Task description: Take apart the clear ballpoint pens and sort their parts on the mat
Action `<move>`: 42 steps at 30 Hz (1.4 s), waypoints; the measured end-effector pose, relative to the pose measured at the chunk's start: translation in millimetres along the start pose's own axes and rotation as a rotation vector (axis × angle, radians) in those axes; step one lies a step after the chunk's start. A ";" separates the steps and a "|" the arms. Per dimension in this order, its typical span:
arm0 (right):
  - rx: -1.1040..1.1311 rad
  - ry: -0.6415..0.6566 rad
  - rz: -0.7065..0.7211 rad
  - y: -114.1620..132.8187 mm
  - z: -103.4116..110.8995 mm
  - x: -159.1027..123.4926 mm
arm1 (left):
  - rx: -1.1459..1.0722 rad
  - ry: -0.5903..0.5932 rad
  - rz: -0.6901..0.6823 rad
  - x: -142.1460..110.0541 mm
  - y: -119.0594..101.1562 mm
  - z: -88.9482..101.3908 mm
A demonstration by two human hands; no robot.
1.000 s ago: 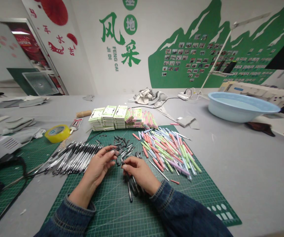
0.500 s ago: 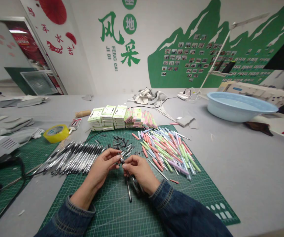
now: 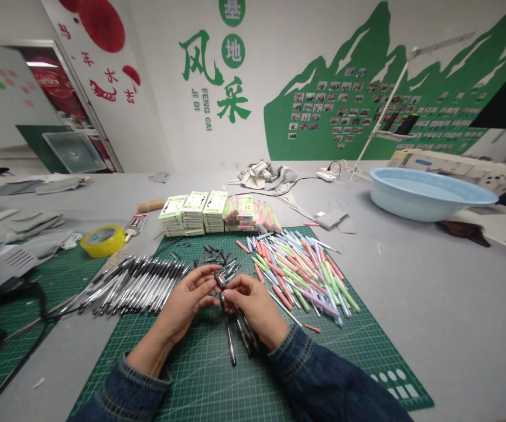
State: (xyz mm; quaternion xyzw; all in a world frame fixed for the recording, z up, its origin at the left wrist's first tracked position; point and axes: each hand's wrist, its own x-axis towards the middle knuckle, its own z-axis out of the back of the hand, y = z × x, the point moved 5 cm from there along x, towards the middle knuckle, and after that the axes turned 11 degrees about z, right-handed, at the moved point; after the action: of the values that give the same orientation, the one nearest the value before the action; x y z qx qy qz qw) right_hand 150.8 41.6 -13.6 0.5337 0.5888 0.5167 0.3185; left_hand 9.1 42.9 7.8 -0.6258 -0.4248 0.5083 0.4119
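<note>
My right hand is closed around several black-and-clear pens that hang down below its fingers. One pen slants apart from that bunch, its dark end just above the green cutting mat. The fingers of my left hand are curled in a pinch at the upper end of a pen, where the two hands meet. Loose black pen parts lie just beyond the fingertips. Left of my hands is a row of clear pens with black ends. A heap of pastel pens lies to the right.
Stacked white-green boxes and pink boxes stand behind the mat. Yellow tape and a glue tube lie at left. A blue basin stands at right, before a sewing machine. Grey cloth lies at the back.
The view has tilted slightly, so everything sits a little lower. My left fingers have shifted slightly at the pen's upper end. The right hand keeps its hold on the pens.
</note>
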 end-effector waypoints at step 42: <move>-1.477 -0.011 -0.074 17.5 39.9 -1.5 | 1.215 -0.806 0.013 6.9 -21.4 88.8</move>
State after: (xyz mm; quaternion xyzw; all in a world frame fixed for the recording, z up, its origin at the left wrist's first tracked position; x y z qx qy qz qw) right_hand 193.3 49.0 -7.8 0.1629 0.1038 0.7646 0.6148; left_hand -80.0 63.3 13.3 -0.0536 -0.1828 0.8477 0.4951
